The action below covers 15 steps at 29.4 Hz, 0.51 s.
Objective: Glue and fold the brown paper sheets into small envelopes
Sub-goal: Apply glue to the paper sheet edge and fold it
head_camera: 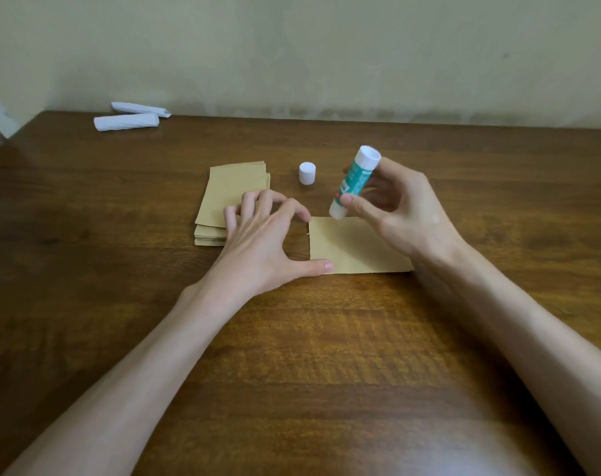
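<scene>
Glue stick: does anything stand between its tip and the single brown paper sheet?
Nothing visible. The right hand holds the green glue stick, tip at the far edge of the brown paper sheet; the white cap stands apart.

This looks like a plain room in a home, set up for small handcraft. A dark wooden worktop [326, 372] with a glossy, grained top stands against a bare, pale greenish wall [326, 46] (scuffed and stained along its foot). The things in view are ordinary household craft supplies: a stack of brown paper sheets [233, 187], a glue stick [355, 178], its white cap [307, 173], and two white paper rolls [125, 121] near the wall.
</scene>
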### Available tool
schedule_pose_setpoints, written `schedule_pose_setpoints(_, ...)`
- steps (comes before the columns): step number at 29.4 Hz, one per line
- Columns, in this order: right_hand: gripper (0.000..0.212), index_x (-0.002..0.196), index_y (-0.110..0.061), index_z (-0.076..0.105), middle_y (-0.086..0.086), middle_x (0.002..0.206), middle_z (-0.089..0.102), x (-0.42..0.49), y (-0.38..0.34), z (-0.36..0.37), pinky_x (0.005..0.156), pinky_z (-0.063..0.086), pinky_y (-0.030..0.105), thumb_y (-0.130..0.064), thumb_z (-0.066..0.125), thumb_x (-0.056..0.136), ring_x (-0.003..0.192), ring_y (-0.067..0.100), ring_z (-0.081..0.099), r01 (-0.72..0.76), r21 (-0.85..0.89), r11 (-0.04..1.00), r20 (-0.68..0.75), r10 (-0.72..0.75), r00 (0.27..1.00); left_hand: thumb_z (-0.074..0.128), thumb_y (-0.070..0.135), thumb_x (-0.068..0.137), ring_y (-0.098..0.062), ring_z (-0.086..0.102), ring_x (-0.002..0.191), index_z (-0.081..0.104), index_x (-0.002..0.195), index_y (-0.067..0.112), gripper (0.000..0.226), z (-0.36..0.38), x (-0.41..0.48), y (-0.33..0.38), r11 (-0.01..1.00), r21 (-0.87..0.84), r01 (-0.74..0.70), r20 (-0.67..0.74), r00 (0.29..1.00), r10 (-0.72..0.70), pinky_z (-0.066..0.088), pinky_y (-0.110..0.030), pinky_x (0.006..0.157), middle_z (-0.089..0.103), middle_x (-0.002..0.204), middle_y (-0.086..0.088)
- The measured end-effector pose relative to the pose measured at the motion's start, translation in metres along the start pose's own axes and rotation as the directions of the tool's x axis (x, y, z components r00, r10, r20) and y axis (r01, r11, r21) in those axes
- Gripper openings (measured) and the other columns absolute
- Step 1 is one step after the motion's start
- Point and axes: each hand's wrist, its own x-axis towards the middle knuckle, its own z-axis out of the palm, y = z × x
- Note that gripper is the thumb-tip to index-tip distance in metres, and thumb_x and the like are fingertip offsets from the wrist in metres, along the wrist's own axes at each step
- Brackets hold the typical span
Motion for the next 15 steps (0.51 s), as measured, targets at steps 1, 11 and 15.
schedule_pose_setpoints(1, 0.037, 0.128, -0.016, 0.062, -0.004, 0.117, 0.075, -0.005, -0.001, -0.002, 0.097, 0.057, 0.022, -0.021, 0.079, 0.095, 0.109, 0.005, 0.072, 0.006, -0.028, 1.000, 0.051, -0.005, 0.999, 0.065, 0.088, 0.065, -0.014, 0.023, 0.137, 0.050, 0.128, 0.046, 0.078, 0.000, 0.000, 0.000, 1.000, 0.001, -0.001, -0.001, 1.000, 0.001, 0.016, -0.033, 0.097, 0.038, 0.140, 0.011)
schedule_pose_setpoints(11, 0.016, 0.113, -0.018, 0.066, -0.010, 0.108, 0.074, -0.015, -0.001, 0.002, 0.095, 0.056, 0.024, -0.025, 0.072, 0.101, 0.106, 0.005, 0.071, 0.154, -0.133, 0.979, 0.202, -0.125, 0.971, 0.064, 0.090, 0.066, -0.014, 0.023, 0.139, 0.051, 0.130, 0.046, 0.078, -0.001, -0.001, 0.000, 1.000, 0.006, 0.001, -0.001, 1.000, -0.001, 0.018, -0.034, 0.100, 0.038, 0.143, 0.011)
schedule_pose_setpoints(15, 0.015, 0.113, -0.016, 0.068, -0.010, 0.106, 0.075, -0.011, 0.003, -0.001, 0.093, 0.056, 0.030, -0.019, 0.073, 0.099, 0.104, 0.006, 0.071, 0.136, -0.171, 0.976, 0.202, -0.101, 0.974, 0.064, 0.089, 0.067, -0.014, 0.022, 0.140, 0.052, 0.131, 0.047, 0.078, -0.001, 0.000, 0.001, 1.000, 0.007, 0.005, 0.010, 1.000, -0.005, 0.020, -0.036, 0.103, 0.038, 0.143, 0.011)
